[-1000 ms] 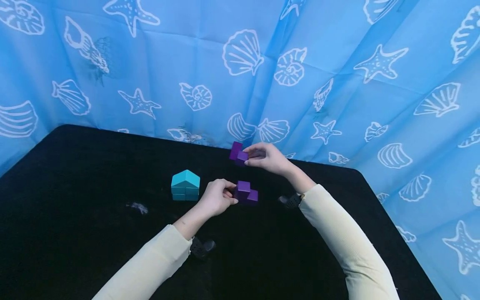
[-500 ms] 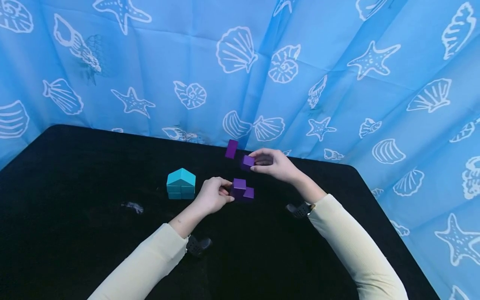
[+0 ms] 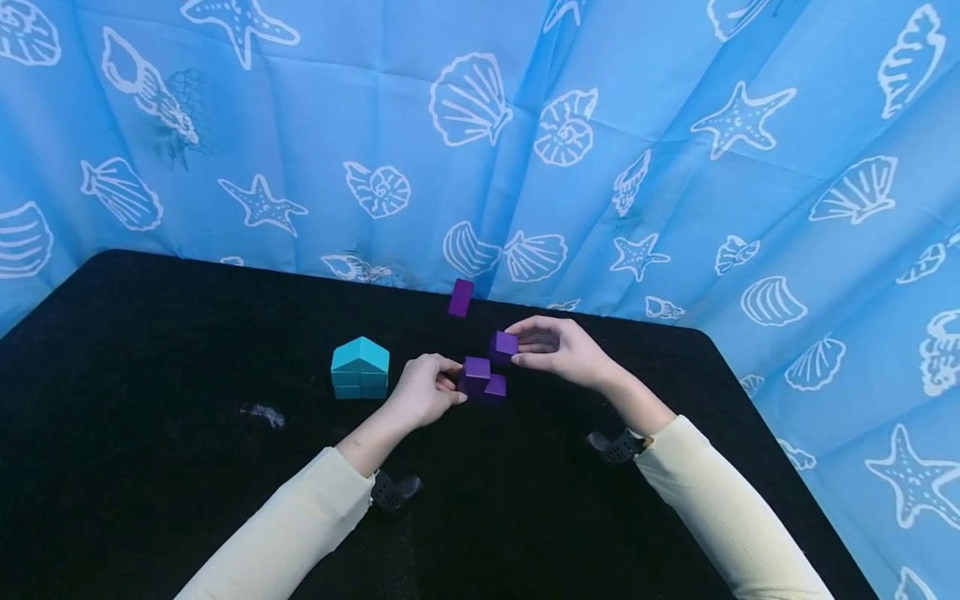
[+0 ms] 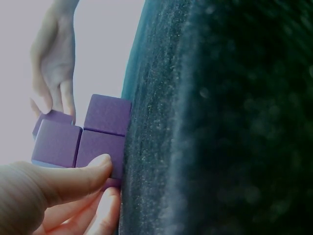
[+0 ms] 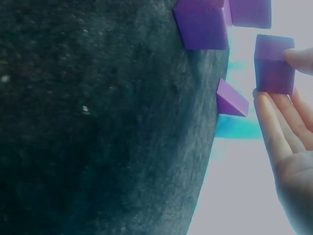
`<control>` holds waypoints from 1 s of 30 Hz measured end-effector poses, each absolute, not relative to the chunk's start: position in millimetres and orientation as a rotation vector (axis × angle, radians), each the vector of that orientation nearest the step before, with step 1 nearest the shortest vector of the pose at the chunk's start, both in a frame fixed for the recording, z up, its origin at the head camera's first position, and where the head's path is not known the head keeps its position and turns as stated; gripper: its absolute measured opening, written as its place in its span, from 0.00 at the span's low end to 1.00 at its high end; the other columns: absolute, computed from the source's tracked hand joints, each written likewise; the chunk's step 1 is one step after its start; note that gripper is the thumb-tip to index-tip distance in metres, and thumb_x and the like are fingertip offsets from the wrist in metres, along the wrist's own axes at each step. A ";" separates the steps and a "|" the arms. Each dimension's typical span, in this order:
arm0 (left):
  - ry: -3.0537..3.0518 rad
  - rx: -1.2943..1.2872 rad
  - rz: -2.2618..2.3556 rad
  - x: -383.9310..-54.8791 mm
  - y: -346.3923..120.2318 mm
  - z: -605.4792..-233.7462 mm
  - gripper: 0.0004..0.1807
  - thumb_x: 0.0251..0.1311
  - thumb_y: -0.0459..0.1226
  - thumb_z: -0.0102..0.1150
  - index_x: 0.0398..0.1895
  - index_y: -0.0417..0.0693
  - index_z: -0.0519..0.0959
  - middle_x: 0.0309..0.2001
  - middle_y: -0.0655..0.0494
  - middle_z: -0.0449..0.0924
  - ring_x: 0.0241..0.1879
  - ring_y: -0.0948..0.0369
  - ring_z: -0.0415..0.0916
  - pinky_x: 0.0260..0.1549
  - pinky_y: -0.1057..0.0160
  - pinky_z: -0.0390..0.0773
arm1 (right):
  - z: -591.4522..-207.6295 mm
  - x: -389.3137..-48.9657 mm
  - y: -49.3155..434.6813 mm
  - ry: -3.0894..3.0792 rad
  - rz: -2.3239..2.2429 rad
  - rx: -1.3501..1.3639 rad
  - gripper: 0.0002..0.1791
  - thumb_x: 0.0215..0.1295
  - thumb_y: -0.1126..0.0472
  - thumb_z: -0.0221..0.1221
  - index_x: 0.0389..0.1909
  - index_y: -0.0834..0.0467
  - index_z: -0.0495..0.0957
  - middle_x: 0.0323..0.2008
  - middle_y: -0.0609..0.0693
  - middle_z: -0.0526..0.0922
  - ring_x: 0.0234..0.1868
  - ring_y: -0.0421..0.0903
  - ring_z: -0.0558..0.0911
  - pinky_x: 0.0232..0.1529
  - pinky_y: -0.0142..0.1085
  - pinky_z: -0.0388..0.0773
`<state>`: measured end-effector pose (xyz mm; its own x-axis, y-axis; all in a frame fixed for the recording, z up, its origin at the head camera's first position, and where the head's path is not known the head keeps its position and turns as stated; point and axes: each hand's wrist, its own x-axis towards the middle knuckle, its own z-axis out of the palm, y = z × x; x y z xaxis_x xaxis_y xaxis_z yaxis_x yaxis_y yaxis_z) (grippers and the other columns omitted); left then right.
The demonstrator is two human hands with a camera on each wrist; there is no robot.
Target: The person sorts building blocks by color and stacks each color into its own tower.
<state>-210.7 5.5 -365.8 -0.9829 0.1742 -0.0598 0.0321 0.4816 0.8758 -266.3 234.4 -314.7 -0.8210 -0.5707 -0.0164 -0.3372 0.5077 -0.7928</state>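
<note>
A small stack of purple cubes [image 3: 476, 375] stands on the black table, one cube on top at the left and another beside it at the lower level. My left hand [image 3: 423, 390] holds the stack from the left; in the left wrist view its thumb [image 4: 90, 175] lies across a lower cube [image 4: 100, 142]. Between thumb and fingers, my right hand [image 3: 566, 352] pinches a single purple cube [image 5: 275, 66], held above the table just behind and right of the stack. A purple triangular block [image 5: 231, 100] lies farther back.
To the left of the hands stands a teal house shape [image 3: 360, 368] built of blocks with a peaked top. A whitish mark [image 3: 264, 415] shows on the black table cover [image 3: 187, 500]. Behind the table hangs a blue curtain [image 3: 405, 100] with shell prints.
My right hand has carried its purple cube away from the triangular block, rightward and nearer to the stack. My left hand stays at the stack; the head view has shifted slightly.
</note>
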 end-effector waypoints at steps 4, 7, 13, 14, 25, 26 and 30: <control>2.581 0.178 1.526 -210.4 4.8 -366.4 0.19 0.55 0.28 0.65 0.52 0.37 0.79 0.41 0.48 0.78 0.35 0.59 0.76 0.38 0.62 0.80 | -316.7 -261.7 236.2 2.468 -1.220 -0.746 0.21 0.62 0.62 0.63 0.55 0.60 0.75 0.52 0.57 0.79 0.54 0.53 0.80 0.54 0.44 0.78; 2.575 0.171 1.526 -210.7 4.4 -366.5 0.19 0.56 0.28 0.64 0.52 0.38 0.79 0.42 0.48 0.78 0.36 0.59 0.76 0.38 0.62 0.80 | -318.2 -258.3 236.5 2.453 -1.208 -0.758 0.20 0.61 0.62 0.63 0.55 0.60 0.75 0.52 0.58 0.80 0.54 0.53 0.80 0.54 0.45 0.78; 2.570 0.163 1.525 -210.2 4.1 -367.3 0.19 0.56 0.29 0.64 0.53 0.39 0.79 0.42 0.48 0.78 0.36 0.59 0.76 0.38 0.62 0.80 | -324.9 -253.5 237.1 2.407 -1.199 -0.813 0.20 0.60 0.64 0.63 0.54 0.61 0.75 0.51 0.58 0.80 0.53 0.53 0.81 0.52 0.43 0.79; 2.570 0.161 1.526 -209.9 4.3 -367.4 0.19 0.56 0.29 0.64 0.53 0.38 0.79 0.42 0.48 0.78 0.36 0.59 0.76 0.38 0.62 0.80 | -325.8 -252.9 237.2 2.400 -1.202 -0.818 0.20 0.60 0.64 0.63 0.54 0.61 0.75 0.51 0.59 0.80 0.53 0.53 0.81 0.52 0.42 0.79; 2.571 0.162 1.521 -209.9 5.0 -365.6 0.20 0.56 0.29 0.65 0.54 0.39 0.78 0.41 0.48 0.78 0.36 0.58 0.76 0.39 0.61 0.80 | -327.8 -249.6 235.5 2.332 -1.252 -0.809 0.20 0.60 0.66 0.63 0.54 0.63 0.75 0.51 0.60 0.79 0.52 0.55 0.81 0.51 0.39 0.80; 2.570 0.168 1.519 -210.1 4.7 -365.6 0.21 0.56 0.29 0.65 0.54 0.38 0.78 0.41 0.48 0.78 0.36 0.58 0.76 0.39 0.61 0.80 | -328.1 -249.6 235.3 2.329 -1.256 -0.812 0.20 0.60 0.65 0.63 0.54 0.63 0.75 0.51 0.61 0.79 0.52 0.55 0.81 0.51 0.39 0.80; 2.559 0.166 1.515 -210.9 4.1 -365.7 0.21 0.56 0.29 0.64 0.55 0.38 0.78 0.41 0.48 0.78 0.36 0.58 0.76 0.39 0.62 0.80 | -328.6 -249.5 234.7 2.330 -1.260 -0.816 0.21 0.60 0.64 0.63 0.55 0.62 0.74 0.51 0.60 0.79 0.52 0.54 0.81 0.52 0.40 0.80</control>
